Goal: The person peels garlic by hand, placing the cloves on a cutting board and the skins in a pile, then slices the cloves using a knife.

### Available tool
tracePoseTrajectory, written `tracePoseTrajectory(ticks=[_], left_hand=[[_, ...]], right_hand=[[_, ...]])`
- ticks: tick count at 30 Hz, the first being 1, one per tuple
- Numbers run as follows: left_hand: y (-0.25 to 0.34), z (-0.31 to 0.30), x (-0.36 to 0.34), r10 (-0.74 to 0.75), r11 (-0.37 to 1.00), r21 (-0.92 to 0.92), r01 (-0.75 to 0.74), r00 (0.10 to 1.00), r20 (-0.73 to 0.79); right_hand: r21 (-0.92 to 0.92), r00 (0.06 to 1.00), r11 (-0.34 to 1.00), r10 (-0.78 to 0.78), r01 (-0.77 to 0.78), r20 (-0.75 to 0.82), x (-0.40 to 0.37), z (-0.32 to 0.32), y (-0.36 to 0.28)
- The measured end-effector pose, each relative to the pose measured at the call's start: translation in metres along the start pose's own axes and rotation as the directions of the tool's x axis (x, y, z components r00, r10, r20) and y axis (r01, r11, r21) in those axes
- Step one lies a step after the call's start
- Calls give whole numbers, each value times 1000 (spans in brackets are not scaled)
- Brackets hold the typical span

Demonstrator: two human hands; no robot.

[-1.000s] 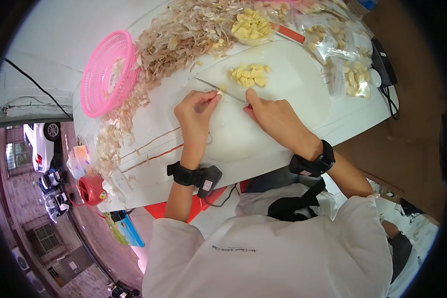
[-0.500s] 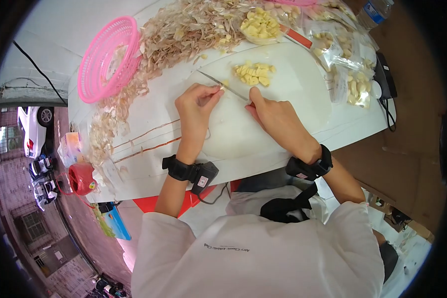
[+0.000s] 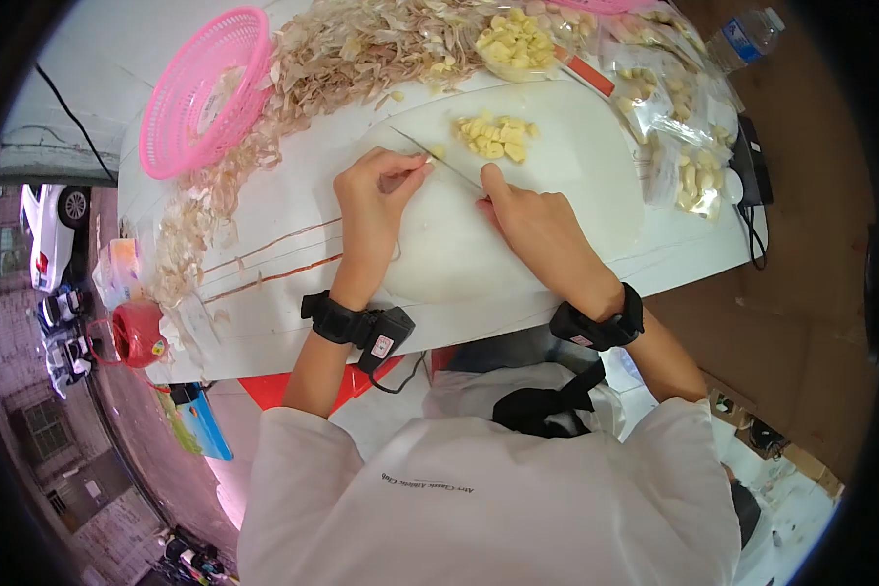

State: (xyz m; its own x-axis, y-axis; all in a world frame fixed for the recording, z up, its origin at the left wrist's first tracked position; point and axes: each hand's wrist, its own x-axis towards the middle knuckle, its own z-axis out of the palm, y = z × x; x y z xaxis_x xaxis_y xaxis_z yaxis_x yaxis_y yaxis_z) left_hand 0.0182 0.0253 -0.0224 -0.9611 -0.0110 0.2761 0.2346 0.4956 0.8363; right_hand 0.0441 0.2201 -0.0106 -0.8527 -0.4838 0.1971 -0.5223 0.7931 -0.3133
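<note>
Left hand (image 3: pixel 369 190) and right hand (image 3: pixel 547 230) are apart, over a big white cutting board (image 3: pixel 576 195), likely there as a flat place to cut. Garlic slices (image 3: pixel 498 137) sit in a heap past the knife (image 3: pixel 456 173), maybe to be out of its way. The right hand wraps the knife's handle, probably to steer it. The left thumb and finger pinch a tiny garlic piece (image 3: pixel 429 160) by the knife, likely to keep it still.

the cutting board (image 3: pixel 586 200) offers passage along its right. sliced garlic (image 3: pixel 496 137) blocks the way past the knife (image 3: pixel 456 172), skins (image 3: pixel 361 59) beyond.
</note>
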Motion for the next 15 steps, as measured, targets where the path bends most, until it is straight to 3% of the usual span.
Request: tracePoseTrajectory(ticks=[5, 12, 15], left_hand=[[2, -1, 0, 12, 999, -36, -12, 1000, -4], [-7, 1, -1, 2, 989, -146, -4, 1000, -8], [-3, -1, -1, 3, 995, -97, -3, 1000, -3]], right_hand=[[0, 1000, 1000, -7, 7, 14, 5, 0, 1], [149, 996, 985, 81, -85, 28, 3, -3, 0], [145, 996, 986, 79, -84, 40, 3, -3, 0]])
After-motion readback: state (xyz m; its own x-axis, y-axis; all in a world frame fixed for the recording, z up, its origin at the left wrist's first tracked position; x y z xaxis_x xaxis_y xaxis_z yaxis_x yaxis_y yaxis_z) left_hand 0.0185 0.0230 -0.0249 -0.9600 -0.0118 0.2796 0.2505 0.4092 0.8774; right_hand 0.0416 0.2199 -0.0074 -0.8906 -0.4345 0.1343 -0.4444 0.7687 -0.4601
